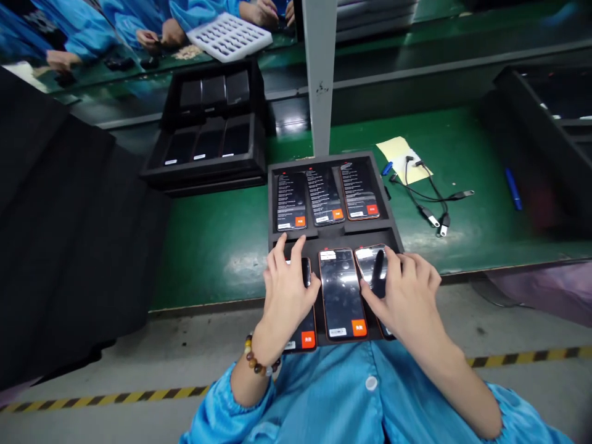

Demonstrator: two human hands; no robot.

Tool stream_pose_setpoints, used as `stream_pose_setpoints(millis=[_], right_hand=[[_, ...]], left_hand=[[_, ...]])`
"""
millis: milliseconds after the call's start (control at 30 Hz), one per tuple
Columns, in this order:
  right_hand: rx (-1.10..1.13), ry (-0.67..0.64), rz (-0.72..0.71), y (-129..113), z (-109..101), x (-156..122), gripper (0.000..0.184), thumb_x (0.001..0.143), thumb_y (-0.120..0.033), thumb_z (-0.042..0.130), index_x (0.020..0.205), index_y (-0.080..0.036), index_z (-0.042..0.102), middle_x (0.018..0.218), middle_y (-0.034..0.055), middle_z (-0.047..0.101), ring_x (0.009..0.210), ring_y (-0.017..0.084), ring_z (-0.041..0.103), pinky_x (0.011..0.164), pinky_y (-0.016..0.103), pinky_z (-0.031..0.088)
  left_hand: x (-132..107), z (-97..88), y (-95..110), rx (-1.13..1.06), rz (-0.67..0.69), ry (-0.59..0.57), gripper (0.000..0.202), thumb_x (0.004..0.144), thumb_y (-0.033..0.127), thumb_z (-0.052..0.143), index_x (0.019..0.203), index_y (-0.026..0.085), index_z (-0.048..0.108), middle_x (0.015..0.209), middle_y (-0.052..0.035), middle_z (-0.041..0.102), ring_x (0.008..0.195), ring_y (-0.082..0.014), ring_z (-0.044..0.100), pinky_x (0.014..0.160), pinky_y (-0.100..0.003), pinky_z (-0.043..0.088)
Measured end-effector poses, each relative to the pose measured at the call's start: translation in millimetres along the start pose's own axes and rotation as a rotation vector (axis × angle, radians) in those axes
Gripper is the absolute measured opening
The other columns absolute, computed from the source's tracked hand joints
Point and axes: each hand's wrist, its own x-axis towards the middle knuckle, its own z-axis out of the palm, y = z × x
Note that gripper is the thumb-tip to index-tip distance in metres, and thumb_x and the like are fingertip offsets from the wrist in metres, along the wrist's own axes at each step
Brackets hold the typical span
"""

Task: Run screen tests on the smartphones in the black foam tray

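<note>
A black foam tray [330, 233] holds smartphones in two rows and overhangs the table's near edge. My left hand [287, 283] lies over the front-left smartphone [306, 327], fingers spread past its top end and thumb by its right edge. That hand hides much of the screen. My right hand [409, 293] spans the front-right smartphone [370, 262] with thumb and fingers at opposite edges; its lower part is mostly covered. Between my hands lies the front-middle smartphone [342, 296], showing an orange-red label. Several lit smartphones with lines of text, such as the back-middle one [324, 194], fill the far row.
Stacked black trays [254, 148] of phones stand at back left. Short cables [430, 197] and yellow paper [393, 148] lie to the right, near a blue pen [512, 188]. A grey post [321, 80] rises behind my tray. Co-workers' hands [173, 32] show beyond.
</note>
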Motion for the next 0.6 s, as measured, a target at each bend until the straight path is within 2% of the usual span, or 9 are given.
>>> stream_pose_setpoints(millis=[133, 300, 400, 500, 600], right_hand=[[-0.036, 0.013, -0.010, -4, -1, 6, 0.067, 0.098, -0.047, 0.059, 0.151, -0.007, 0.050, 0.115, 0.0253, 0.069, 0.122, 0.047, 0.054, 0.110, 0.068, 0.037], [-0.087, -0.020, 0.032, -8, -6, 11, 0.065, 0.097, -0.047, 0.060, 0.145, -0.004, 0.053, 0.108, 0.0267, 0.070, 0.115, 0.046, 0.056, 0.102, 0.063, 0.042], [-0.093, -0.036, 0.027, -11, -9, 10, 0.070, 0.099, -0.045, 0.058, 0.152, -0.001, 0.047, 0.109, 0.0271, 0.071, 0.118, 0.047, 0.056, 0.105, 0.064, 0.040], [-0.115, -0.023, 0.022, -12, -8, 9, 0.074, 0.100, -0.047, 0.056, 0.158, -0.003, 0.041, 0.105, 0.0253, 0.072, 0.114, 0.046, 0.057, 0.104, 0.064, 0.040], [-0.129, -0.022, 0.042, -10, -6, 9, 0.071, 0.100, -0.051, 0.056, 0.153, -0.004, 0.046, 0.104, 0.0250, 0.071, 0.108, 0.045, 0.058, 0.099, 0.062, 0.042]], left_hand=[[1, 1.6, 3, -0.007, -0.019, -0.012, 0.073, 0.092, 0.020, 0.064, 0.162, 0.030, 0.044, 0.162, -0.0197, 0.039, 0.145, -0.0476, 0.043, 0.108, -0.075, 0.049], [1, 1.7, 4, 0.019, -0.014, -0.030, 0.066, 0.093, 0.018, 0.061, 0.157, 0.028, 0.048, 0.152, -0.0192, 0.046, 0.136, -0.0451, 0.048, 0.103, -0.072, 0.050], [1, 1.1, 2, 0.030, -0.006, -0.035, 0.065, 0.093, 0.018, 0.062, 0.156, 0.026, 0.048, 0.151, -0.0192, 0.046, 0.134, -0.0447, 0.048, 0.102, -0.071, 0.051], [0, 2.1, 0, 0.036, 0.010, -0.030, 0.064, 0.093, 0.019, 0.062, 0.156, 0.025, 0.047, 0.151, -0.0201, 0.045, 0.134, -0.0451, 0.047, 0.101, -0.071, 0.051], [0, 4.4, -1, 0.040, 0.026, -0.028, 0.061, 0.093, 0.017, 0.062, 0.152, 0.025, 0.050, 0.148, -0.0194, 0.048, 0.131, -0.0444, 0.050, 0.100, -0.072, 0.051]])
